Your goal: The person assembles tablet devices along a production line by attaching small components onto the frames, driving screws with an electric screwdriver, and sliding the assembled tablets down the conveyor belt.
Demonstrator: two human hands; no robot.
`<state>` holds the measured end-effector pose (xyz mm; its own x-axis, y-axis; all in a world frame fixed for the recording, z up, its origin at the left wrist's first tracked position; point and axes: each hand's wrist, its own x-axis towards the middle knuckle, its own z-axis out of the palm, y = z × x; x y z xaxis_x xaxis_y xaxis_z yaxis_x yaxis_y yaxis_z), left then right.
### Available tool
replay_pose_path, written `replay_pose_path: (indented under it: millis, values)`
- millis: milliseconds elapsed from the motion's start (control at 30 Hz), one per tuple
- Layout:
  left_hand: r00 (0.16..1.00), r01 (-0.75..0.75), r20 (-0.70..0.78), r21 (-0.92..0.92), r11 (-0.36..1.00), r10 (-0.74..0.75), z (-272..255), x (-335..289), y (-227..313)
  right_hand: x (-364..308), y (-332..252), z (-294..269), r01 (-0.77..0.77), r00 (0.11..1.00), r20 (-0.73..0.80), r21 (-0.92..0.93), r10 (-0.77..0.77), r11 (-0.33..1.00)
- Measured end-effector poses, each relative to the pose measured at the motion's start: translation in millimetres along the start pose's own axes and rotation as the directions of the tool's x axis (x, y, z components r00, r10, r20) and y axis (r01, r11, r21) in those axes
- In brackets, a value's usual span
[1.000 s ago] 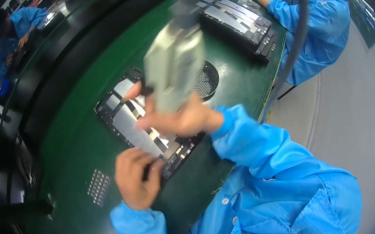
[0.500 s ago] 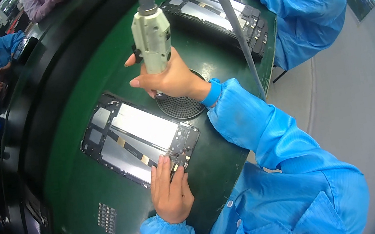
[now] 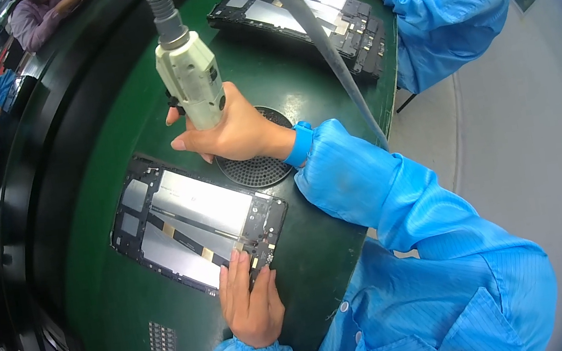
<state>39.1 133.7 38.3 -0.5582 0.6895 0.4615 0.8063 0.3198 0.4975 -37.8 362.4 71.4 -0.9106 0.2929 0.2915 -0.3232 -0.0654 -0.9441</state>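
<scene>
An opened tablet (image 3: 201,200) lies on the green table, its silver battery plates, ribbon cable and dark circuit board showing. My left hand (image 3: 251,305) rests at its near right corner, fingers stretched out and fingertips touching the board edge. In the fist of my right hand (image 3: 239,131) is a pale electric screwdriver (image 3: 190,73), held upright with a slight tilt above the tablet's far edge. The hand hides the screwdriver's tip. Behind my right wrist sits a round black perforated dish (image 3: 259,173), partly covered by the hand.
A stack of similar opened tablets (image 3: 297,17) stands at the far right. A grey hose (image 3: 323,45) hangs in front of it. Near my left hand lies a small sheet of parts (image 3: 163,343) in rows. A co-worker in a blue smock (image 3: 449,12) sits at the far right; others sit across at left.
The screwdriver in my right hand has moved left toward the tablet's far edge and tilted more. The whole view has shifted slightly. My left hand stays at the tablet's corner.
</scene>
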Motion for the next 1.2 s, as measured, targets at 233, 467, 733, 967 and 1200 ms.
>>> replay_pose_path:
  millis: [233,467,733,967,1200]
  values:
    - [0.998,-0.057,-0.029,-0.004,0.998,0.057,-1.2,-8.3,-6.8,-2.0,-2.7,6.5,0.063,0.998,-0.007,0.024,-0.063,0.998]
    - [0.998,-0.062,-0.032,-0.081,0.995,0.059,-2.9,-3.8,-16.7,-22.3,-29.6,58.1,0.037,0.998,0.05,0.196,-0.047,0.98]
    - [0.984,-0.169,-0.06,-0.025,0.985,0.168,-4.4,-7.4,-14.4,-51.4,-22.3,123.0,-0.143,0.927,0.37,0.195,0.062,0.97]
    - [0.98,-0.178,-0.105,-0.07,0.981,0.17,-3.1,-14.8,-18.7,-60.3,-16.4,136.2,-0.256,0.895,0.41,0.151,0.176,0.955]
    - [0.974,-0.192,-0.127,-0.045,0.98,0.185,-0.1,-22.1,-21.7,-64.8,-15.5,139.3,-0.243,0.898,0.396,0.078,0.193,0.967]
